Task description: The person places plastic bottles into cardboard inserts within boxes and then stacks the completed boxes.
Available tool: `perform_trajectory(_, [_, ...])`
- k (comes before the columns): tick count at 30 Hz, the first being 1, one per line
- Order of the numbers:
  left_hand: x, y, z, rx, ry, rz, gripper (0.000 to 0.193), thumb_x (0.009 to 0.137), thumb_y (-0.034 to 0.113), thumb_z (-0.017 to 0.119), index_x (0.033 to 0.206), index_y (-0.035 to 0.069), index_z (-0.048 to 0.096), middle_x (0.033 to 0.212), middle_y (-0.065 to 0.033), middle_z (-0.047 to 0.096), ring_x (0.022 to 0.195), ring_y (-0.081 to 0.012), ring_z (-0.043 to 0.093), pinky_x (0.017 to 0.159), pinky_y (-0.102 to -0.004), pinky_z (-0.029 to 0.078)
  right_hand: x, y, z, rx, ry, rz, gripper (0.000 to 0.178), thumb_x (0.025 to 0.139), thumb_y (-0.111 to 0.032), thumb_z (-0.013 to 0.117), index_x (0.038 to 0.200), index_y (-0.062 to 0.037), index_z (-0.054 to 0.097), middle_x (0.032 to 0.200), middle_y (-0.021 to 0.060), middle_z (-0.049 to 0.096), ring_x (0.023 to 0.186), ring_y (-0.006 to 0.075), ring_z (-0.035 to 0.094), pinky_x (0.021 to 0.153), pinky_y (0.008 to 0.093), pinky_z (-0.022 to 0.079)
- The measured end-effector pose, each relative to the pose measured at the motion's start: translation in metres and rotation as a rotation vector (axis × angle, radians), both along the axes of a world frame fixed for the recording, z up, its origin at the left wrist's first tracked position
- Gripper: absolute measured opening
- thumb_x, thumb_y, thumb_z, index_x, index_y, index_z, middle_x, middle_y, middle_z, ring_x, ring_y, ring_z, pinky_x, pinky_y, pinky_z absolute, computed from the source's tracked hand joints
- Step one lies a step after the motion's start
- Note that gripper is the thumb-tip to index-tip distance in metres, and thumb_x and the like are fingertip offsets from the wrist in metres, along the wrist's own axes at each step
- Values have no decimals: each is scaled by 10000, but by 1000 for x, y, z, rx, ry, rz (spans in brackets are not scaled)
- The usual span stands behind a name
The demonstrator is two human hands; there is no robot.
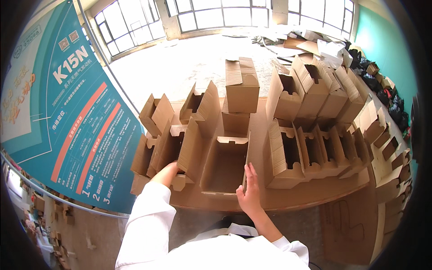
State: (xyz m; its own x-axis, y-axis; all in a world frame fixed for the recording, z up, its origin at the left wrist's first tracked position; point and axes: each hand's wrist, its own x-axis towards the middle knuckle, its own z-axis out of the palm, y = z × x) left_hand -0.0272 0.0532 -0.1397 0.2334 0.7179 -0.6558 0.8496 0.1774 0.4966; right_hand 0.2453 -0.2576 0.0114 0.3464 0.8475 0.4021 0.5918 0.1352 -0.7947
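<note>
In front of me on a cardboard-covered table stand open brown cardboard boxes. My left hand (170, 171) reaches into a tall open box (191, 146) at the left, and its fingers are hidden inside. Next to that is a wider open carton (223, 164), whose bare inside faces me. My right hand (250, 186) lies along this carton's right wall, fingers stretched out and upright, palm side toward the cardboard. It grips nothing that I can see.
More open boxes (285, 155) stand in rows at the right, and a taller box (243, 85) stands at the back middle. A blue-green banner (67, 112) on a metal frame borders the left side. Cardboard scraps and black bags (371, 83) lie along the right wall.
</note>
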Motion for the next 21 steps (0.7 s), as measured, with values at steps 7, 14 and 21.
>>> perform_trajectory(7, [-26,27,26,94,-554,66,821,848,439,643,1510,180,232,1442,-146,426,1263,-278,448,1003,-368,398,-4,5,3,60,-21,67,701,778,-13,528,1442,-58,309,1477,222,285,1324,396,344,1084,446,321])
perform_trajectory(14, [-6,-99,270,227,-714,39,828,873,343,615,1519,94,160,1094,-60,591,831,-101,594,760,-292,511,10,6,0,26,-20,47,671,794,-43,520,1435,-57,319,1474,214,296,1335,379,341,1088,428,320])
perform_trajectory(21, [42,-176,316,-282,-993,-98,909,888,383,606,1526,113,18,1107,-93,574,1011,-183,591,801,-335,513,12,10,2,45,-64,73,699,774,-15,554,1433,-66,323,1463,219,301,1252,400,400,1016,435,393])
